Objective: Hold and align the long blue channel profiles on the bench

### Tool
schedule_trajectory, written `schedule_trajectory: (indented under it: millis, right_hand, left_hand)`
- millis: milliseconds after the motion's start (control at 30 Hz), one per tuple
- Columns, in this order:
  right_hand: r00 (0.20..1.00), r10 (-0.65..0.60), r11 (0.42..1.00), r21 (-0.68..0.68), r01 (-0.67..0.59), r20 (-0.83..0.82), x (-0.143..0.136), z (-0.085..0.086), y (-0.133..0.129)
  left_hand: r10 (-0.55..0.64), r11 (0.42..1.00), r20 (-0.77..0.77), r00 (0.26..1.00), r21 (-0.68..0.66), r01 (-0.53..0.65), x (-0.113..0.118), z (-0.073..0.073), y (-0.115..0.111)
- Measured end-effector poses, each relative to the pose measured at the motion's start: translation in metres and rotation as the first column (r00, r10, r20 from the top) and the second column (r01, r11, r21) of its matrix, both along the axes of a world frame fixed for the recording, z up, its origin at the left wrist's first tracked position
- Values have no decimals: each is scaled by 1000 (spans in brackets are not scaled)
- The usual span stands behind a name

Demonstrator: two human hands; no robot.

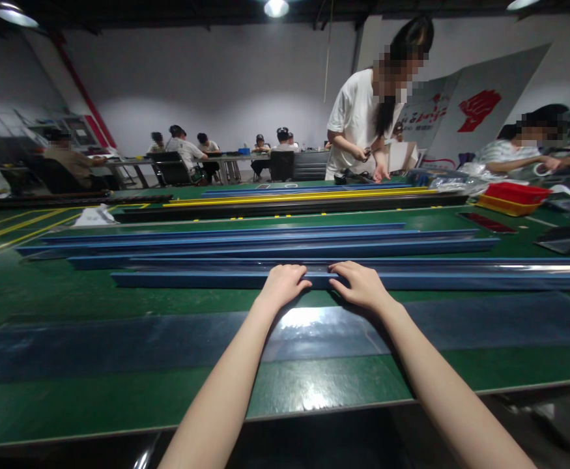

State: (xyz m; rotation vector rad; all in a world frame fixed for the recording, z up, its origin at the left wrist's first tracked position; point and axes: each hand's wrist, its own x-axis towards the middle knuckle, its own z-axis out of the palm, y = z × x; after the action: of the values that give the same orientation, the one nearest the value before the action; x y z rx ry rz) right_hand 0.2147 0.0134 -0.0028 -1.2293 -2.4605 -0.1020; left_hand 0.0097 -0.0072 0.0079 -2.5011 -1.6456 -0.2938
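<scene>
Both my arms reach forward over the green table to a long blue channel-shaped strip (pixel 206 281). My left hand (pixel 285 283) grips its near edge, with the thumb on the near side and the fingers over the top. A short way to the right, my right hand (pixel 357 281) grips the same strip in the same manner. The strip lies crosswise and runs past the right side of the view. Closer to me, beneath my forearms, a flat sheet of clear bluish film (pixel 133 342) is spread along the table.
More blue strips (pixel 285 247) lie behind the held one. Farther back are a yellow strip (pixel 294 195) and black strips (pixel 245 210). A red bin (pixel 516 194) and a dark red flat object (pixel 486 222) are on the right. A person (pixel 353 117) stands across the green table (pixel 304 391).
</scene>
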Motion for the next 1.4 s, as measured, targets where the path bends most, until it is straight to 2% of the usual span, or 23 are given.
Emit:
schedule_trajectory:
  millis: [400, 867, 1133, 1267, 1400]
  right_hand:
    - [998, -30, 999, 21, 29, 60, 3, -2, 2]
    - [998, -44, 998, 40, 42, 50, 2, -3, 2]
    - [998, -54, 998, 37, 53, 29, 1, -2, 1]
    - [1000, -17, 998, 53, 16, 19, -1, -1, 0]
    - [999, 51, 990, 133, -50, -5, -11, -2, -1]
  left_hand:
    - [48, 998, 57, 997, 26, -49, 0, -1, 1]
    - [72, 997, 78, 994, -20, -71, -1, -1, 1]
    - [60, 998, 95, 994, -3, -60, -1, -2, 1]
    - [63, 998, 111, 992, 1, -64, -1, -3, 2]
    - [70, 998, 108, 992, -4, -70, 0, -3, 2]
